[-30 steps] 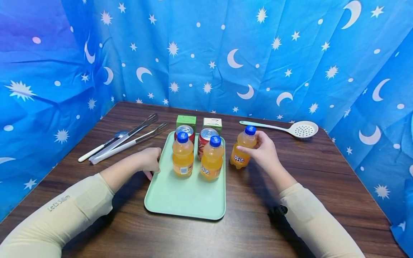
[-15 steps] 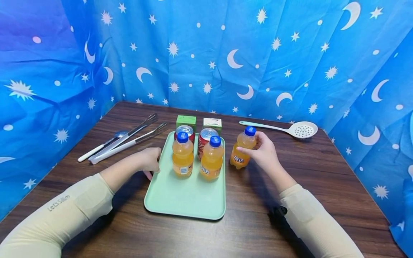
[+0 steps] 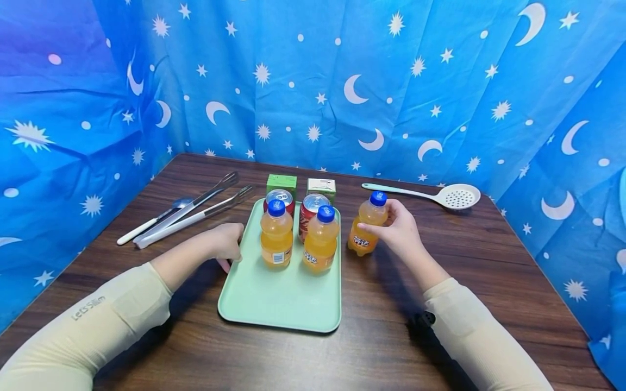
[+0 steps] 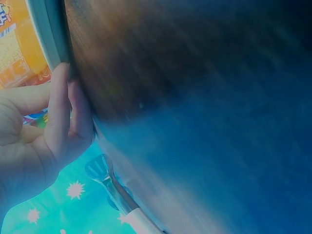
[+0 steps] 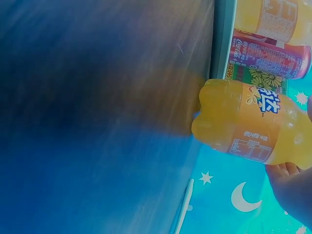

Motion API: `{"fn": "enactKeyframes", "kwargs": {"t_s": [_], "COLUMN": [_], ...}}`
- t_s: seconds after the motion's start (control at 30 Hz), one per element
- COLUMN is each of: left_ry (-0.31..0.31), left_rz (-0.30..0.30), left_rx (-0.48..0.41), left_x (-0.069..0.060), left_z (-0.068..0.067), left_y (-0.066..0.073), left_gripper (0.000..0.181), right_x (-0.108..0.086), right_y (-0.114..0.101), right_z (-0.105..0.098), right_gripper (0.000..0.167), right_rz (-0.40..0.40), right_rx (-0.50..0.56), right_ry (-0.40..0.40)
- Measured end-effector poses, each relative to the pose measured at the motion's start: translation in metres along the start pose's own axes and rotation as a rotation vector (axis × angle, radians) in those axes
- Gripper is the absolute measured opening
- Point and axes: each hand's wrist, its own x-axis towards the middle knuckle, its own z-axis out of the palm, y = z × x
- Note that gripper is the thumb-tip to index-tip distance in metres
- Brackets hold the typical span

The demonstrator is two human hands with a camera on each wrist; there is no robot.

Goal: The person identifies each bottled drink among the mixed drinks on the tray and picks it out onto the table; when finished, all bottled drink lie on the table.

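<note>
My right hand (image 3: 402, 228) holds an orange soda bottle (image 3: 368, 225) with a blue cap, just right of the green tray (image 3: 279, 304). The bottle leans slightly; whether its base (image 5: 207, 109) touches the table I cannot tell. My left hand (image 3: 227, 243) grips the tray's left rim, fingers (image 4: 59, 109) against the edge in the left wrist view. Two more orange soda bottles, a left one (image 3: 276, 239) and a right one (image 3: 321, 244), stand upright on the tray. Behind them are two red soda cans, a left can (image 3: 281, 197) and a right can (image 3: 313, 205), partly hidden.
A green box (image 3: 281, 183) and a white-topped box (image 3: 321, 186) stand behind the cans. Tongs (image 3: 191, 214) and a white-handled utensil (image 3: 146, 228) lie at left. A white slotted skimmer (image 3: 458, 196) lies at back right. A blue star-patterned curtain (image 3: 313, 81) surrounds the dark table (image 3: 371, 336).
</note>
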Motion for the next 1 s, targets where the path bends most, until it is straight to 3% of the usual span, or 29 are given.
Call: {"fn": "enactKeyframes", "kwargs": {"t_s": [1.0], "left_ry": [0.003], "left_rz": [0.004], "left_rx": [-0.02], "left_x": [-0.0007], "left_z": [0.0013], "left_y": [0.0007], "left_gripper": [0.033], "right_x": [-0.001], "right_y": [-0.0055], "right_z": [-0.0052], "right_gripper": [0.074], "right_rz": [0.014], "right_rx": [0.056], "right_ry": [-0.023]}}
